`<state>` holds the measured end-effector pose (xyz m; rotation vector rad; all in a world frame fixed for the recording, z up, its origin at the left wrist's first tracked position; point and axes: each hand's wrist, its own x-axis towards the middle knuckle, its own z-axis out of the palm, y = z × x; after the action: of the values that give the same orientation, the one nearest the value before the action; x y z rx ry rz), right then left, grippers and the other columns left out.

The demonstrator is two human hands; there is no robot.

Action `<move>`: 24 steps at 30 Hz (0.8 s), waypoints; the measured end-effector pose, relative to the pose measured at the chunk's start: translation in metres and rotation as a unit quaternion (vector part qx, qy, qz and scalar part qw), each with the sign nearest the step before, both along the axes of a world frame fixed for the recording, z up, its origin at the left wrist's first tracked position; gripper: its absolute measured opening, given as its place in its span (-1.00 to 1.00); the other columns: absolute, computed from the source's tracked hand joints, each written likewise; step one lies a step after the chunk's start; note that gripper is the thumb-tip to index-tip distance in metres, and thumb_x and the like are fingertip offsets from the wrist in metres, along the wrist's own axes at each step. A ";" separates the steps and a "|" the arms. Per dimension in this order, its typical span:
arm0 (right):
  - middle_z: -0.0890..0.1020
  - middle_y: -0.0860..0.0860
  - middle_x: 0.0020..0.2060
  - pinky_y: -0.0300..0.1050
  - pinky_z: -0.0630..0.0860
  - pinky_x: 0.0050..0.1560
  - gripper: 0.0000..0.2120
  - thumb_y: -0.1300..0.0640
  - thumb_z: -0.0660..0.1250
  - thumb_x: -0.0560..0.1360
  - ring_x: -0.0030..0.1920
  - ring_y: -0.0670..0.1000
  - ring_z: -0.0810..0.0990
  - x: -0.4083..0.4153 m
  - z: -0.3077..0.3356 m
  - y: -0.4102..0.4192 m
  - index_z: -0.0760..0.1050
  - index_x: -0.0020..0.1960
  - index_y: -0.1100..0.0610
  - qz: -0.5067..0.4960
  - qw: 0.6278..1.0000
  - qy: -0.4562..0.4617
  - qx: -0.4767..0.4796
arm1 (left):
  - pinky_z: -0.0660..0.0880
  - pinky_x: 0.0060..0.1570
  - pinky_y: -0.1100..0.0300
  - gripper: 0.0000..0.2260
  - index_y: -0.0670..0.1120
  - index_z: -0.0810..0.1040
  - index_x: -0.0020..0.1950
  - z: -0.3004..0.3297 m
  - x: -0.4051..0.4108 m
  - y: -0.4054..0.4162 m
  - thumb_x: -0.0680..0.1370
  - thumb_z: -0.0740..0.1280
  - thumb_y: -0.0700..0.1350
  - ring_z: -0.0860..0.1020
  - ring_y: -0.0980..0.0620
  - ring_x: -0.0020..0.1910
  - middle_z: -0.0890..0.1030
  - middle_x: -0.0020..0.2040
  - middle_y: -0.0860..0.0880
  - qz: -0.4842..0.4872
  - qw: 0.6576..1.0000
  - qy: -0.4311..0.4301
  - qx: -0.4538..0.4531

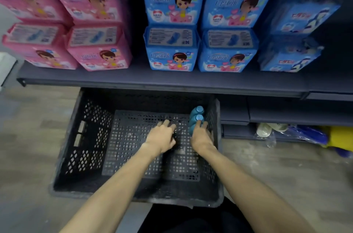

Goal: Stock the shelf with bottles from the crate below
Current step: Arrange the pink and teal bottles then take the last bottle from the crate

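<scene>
A black perforated plastic crate (89, 137) stands on the floor under the shelf. Two blue bottles with blue caps stand in its far right corner, the nearer bottle (198, 118) in front of the farther bottle (199, 109). My right hand (201, 137) is down in the crate with thumb and fingers wrapped around the body of the nearer bottle, which stays upright on the crate floor. My left hand (162, 136) hovers just left of it over the crate floor, fingers slightly apart, holding nothing I can see. The shelf board (133, 78) runs across above the crate.
Pink packs (99, 55) and blue packs (172, 57) are stacked two high on the shelf, with a gap between them. Darker blue packs (290, 55) sit at the right. Low shelving and loose blue and yellow items (324, 135) lie right of the crate. The floor is wood-patterned.
</scene>
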<state>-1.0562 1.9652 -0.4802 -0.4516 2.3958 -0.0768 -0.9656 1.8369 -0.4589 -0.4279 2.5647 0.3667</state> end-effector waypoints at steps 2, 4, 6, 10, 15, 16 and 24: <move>0.25 0.28 0.45 0.09 0.43 0.24 -0.47 0.27 0.16 0.61 0.31 0.26 0.44 0.000 -0.008 0.002 0.07 0.53 0.27 -0.034 0.998 -0.005 -0.056 | 0.50 0.10 -0.05 -0.55 -0.09 0.31 0.40 -0.005 0.000 0.003 0.55 0.25 0.01 0.34 -0.20 0.30 0.33 0.34 -0.14 0.005 1.000 -0.008 0.002; 0.33 0.29 0.37 0.11 0.39 0.25 -0.57 0.26 0.12 0.62 0.32 0.28 0.40 0.000 -0.015 0.005 0.15 0.45 0.30 -0.056 0.993 0.001 -0.106 | 0.47 0.13 -0.05 -0.53 -0.09 0.30 0.42 -0.009 0.000 0.006 0.55 0.25 0.03 0.32 -0.21 0.32 0.33 0.35 -0.15 0.005 1.000 -0.014 0.003; 0.33 0.29 0.36 0.10 0.37 0.26 -0.60 0.25 0.09 0.63 0.32 0.28 0.39 0.000 -0.019 0.006 0.16 0.43 0.32 -0.078 0.989 0.005 -0.124 | 0.43 0.22 -0.08 -0.49 -0.07 0.26 0.46 -0.013 0.000 0.008 0.56 0.24 0.07 0.30 -0.22 0.35 0.32 0.37 -0.16 0.003 1.000 -0.025 0.002; 0.28 0.27 0.46 0.10 0.33 0.31 -0.56 0.20 0.01 0.67 0.38 0.25 0.36 0.000 -0.023 0.000 0.09 0.52 0.31 -0.101 0.989 -0.011 -0.109 | 0.37 0.28 -0.15 -0.50 -0.05 0.26 0.47 -0.020 0.004 0.013 0.58 0.17 0.13 0.29 -0.22 0.37 0.33 0.37 -0.17 0.008 1.000 -0.029 0.001; 0.32 0.22 0.49 0.13 0.27 0.39 -0.52 0.05 -0.12 0.70 0.42 0.23 0.37 -0.003 -0.045 -0.001 0.05 0.59 0.18 -0.056 0.998 -0.020 -0.036 | 0.36 0.28 -0.13 -0.57 -0.07 0.29 0.41 -0.025 0.010 0.016 0.58 0.18 0.06 0.32 -0.20 0.34 0.36 0.35 -0.17 0.016 0.999 -0.034 0.003; 0.36 0.21 0.47 0.14 0.25 0.40 -0.48 -0.04 -0.16 0.70 0.42 0.23 0.38 -0.001 -0.049 0.001 0.06 0.60 0.13 -0.070 0.996 -0.016 -0.044 | 0.35 0.30 -0.13 -0.56 -0.07 0.28 0.42 -0.026 0.012 0.016 0.58 0.19 0.05 0.32 -0.20 0.34 0.36 0.35 -0.17 0.016 0.999 -0.038 0.003; 0.51 0.18 0.29 0.05 0.36 0.27 -0.63 -0.04 0.07 0.64 0.25 0.18 0.49 0.000 -0.063 0.001 0.41 0.35 0.09 -0.072 0.994 -0.033 -0.076 | 0.33 0.33 -0.11 -0.55 -0.07 0.27 0.40 -0.035 0.026 0.019 0.55 0.26 -0.01 0.33 -0.19 0.34 0.39 0.34 -0.16 0.019 0.998 -0.065 0.012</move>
<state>-1.0561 1.9664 -0.5428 -0.3406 2.3634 -0.3353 -0.9391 1.8561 -0.4937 -0.4755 2.4268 0.3706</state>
